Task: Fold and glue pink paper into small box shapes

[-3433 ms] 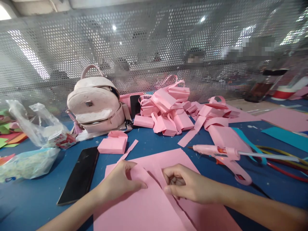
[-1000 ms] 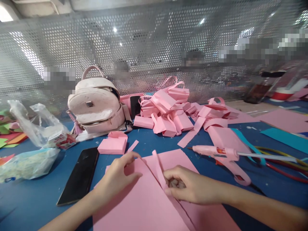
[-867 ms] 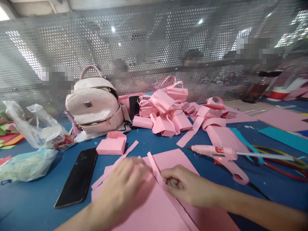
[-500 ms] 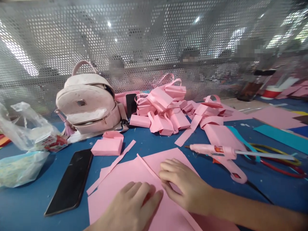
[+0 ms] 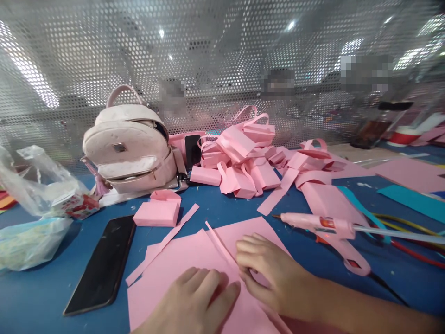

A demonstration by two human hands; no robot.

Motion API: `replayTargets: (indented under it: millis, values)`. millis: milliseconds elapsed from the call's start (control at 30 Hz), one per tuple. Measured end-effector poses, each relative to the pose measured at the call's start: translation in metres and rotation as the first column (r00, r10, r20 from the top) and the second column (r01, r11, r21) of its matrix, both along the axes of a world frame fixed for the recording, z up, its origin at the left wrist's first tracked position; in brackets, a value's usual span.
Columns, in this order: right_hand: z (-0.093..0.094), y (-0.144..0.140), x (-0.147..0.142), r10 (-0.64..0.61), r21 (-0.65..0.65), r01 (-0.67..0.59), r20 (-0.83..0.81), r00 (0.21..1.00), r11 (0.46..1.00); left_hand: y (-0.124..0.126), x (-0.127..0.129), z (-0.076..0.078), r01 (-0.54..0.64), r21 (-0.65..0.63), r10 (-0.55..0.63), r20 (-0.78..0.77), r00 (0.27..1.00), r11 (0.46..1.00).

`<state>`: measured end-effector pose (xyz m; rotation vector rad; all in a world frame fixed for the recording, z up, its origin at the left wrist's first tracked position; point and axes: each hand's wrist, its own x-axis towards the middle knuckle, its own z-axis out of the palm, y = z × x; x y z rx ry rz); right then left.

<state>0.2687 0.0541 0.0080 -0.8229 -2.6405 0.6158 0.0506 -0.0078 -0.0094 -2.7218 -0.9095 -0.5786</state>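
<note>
Blue tabletop (image 5: 41,297) backed by perforated metal screen (image 5: 222,55). Pale backpack (image 5: 130,146) stood at rear left, heap of finished pink paper bags (image 5: 243,160) beside it. Pink paper sheet (image 5: 181,269) laid flat near front edge, narrow flap already creased up along fold. Left hand (image 5: 194,301) pressed flat, fingers spread, on sheet. Right hand (image 5: 274,273) laid open against fold, nothing gripped. Glue gun (image 5: 323,227) left untouched at right; gluing judged not yet done.
</note>
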Motion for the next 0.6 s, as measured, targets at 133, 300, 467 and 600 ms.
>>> replayTargets:
  millis: [133,300,467,600]
  values:
    - [0.007,0.003,0.002,0.037,-0.045,-0.036,0.034,0.999,0.998,-0.001,-0.001,0.002,-0.009,0.005,0.009,-0.006,1.0,1.0]
    - [0.0,0.0,0.006,0.019,0.027,-0.019,0.01,1.0,0.999,-0.001,0.001,-0.002,-0.025,0.014,0.025,0.006,1.0,1.0]
    - [-0.005,-0.002,0.008,0.024,0.046,-0.023,-0.007,1.0,0.999,-0.001,0.002,-0.003,-0.025,0.013,0.025,0.005,1.0,1.0]
    - [-0.003,-0.002,0.008,0.023,0.049,-0.022,-0.021,1.0,0.999,0.0,0.002,-0.002,-0.034,0.027,0.033,0.007,0.999,0.999]
